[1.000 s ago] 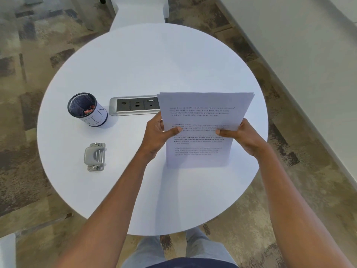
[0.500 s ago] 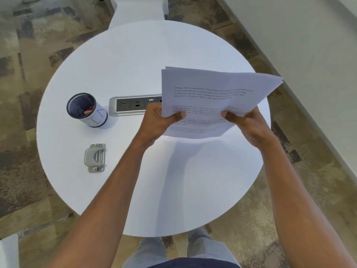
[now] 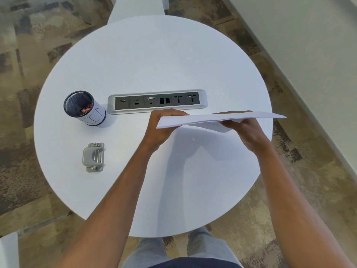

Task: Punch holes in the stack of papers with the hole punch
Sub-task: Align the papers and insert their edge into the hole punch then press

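Above round table (image 3: 193, 55): paper stack (image 3: 202, 120), light, floppy, nearly edge-on; left hand (image 3: 164, 128) and right hand (image 3: 245, 130) each pinch one side; hole punch (image 3: 93, 157) lies untouched, well apart

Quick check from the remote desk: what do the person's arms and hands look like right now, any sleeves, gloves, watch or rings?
Both forearms are bare up to the frame edge, with no sleeves showing. The left hand and right hand wear no gloves, and no watch, bracelet or ring shows on the visible parts. Lower down, only light grey trousers and the edge of a dark top appear.
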`<action>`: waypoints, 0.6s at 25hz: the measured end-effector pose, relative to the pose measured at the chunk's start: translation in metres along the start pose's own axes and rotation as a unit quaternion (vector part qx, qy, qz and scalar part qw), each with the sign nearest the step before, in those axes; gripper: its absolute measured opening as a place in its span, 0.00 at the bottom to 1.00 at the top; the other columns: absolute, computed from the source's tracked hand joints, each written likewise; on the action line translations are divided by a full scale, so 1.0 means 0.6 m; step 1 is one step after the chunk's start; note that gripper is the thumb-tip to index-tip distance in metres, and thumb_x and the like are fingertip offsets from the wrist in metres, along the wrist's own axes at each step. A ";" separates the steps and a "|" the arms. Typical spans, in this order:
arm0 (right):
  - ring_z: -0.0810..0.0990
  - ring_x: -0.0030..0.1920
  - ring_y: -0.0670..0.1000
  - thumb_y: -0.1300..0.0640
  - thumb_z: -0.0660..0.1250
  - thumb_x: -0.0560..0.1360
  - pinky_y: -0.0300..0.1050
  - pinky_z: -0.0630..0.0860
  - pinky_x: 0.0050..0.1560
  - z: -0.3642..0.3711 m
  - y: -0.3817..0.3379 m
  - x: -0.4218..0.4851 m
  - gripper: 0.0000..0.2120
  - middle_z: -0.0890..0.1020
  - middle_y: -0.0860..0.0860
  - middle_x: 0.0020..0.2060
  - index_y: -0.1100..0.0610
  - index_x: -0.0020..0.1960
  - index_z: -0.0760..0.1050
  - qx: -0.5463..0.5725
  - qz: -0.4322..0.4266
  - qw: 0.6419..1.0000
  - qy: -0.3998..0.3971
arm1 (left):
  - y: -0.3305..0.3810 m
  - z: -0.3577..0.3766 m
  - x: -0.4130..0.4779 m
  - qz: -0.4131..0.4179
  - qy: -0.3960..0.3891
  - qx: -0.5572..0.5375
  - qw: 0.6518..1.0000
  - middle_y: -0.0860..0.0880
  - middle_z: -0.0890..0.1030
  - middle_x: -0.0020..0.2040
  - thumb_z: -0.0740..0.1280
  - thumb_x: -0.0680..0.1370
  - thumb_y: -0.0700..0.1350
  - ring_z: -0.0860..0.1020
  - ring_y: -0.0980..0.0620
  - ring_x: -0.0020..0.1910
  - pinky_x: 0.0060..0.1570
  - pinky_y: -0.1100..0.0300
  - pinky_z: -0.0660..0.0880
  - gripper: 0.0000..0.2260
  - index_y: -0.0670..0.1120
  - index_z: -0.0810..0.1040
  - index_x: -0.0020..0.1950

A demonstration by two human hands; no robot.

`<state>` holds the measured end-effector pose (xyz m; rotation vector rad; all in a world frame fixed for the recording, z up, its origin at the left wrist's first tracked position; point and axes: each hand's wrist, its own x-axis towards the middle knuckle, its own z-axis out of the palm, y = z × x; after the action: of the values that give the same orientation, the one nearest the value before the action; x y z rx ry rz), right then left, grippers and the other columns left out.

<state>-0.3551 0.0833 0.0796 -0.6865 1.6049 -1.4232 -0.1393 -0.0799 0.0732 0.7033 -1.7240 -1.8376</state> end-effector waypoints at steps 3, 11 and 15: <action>0.82 0.60 0.50 0.59 0.76 0.72 0.42 0.77 0.57 0.007 0.002 0.005 0.17 0.85 0.49 0.57 0.49 0.59 0.81 0.007 -0.005 0.999 -0.035 | 0.006 0.007 0.001 -0.063 0.036 -0.003 0.997 0.54 0.86 0.47 0.77 0.70 0.41 0.83 0.55 0.48 0.48 0.62 0.78 0.10 0.54 0.85 0.47; 0.81 0.60 0.49 0.63 0.73 0.74 0.36 0.77 0.55 0.022 0.011 0.004 0.19 0.84 0.48 0.58 0.47 0.61 0.80 0.022 -0.018 0.999 -0.037 | 0.015 0.011 -0.004 -0.088 0.051 -0.007 0.995 0.55 0.86 0.50 0.77 0.70 0.40 0.83 0.53 0.50 0.56 0.50 0.80 0.14 0.57 0.85 0.49; 0.80 0.62 0.52 0.60 0.76 0.72 0.42 0.77 0.58 0.025 0.006 -0.001 0.20 0.83 0.50 0.60 0.48 0.62 0.79 0.073 -0.005 0.997 -0.019 | 0.048 0.005 -0.001 -0.077 0.043 0.028 0.996 0.53 0.86 0.50 0.77 0.70 0.41 0.84 0.51 0.50 0.54 0.53 0.80 0.10 0.53 0.85 0.49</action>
<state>-0.3411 0.0768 0.0763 -0.6326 1.4529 -1.5094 -0.1402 -0.0786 0.1022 0.9475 -1.7120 -1.8371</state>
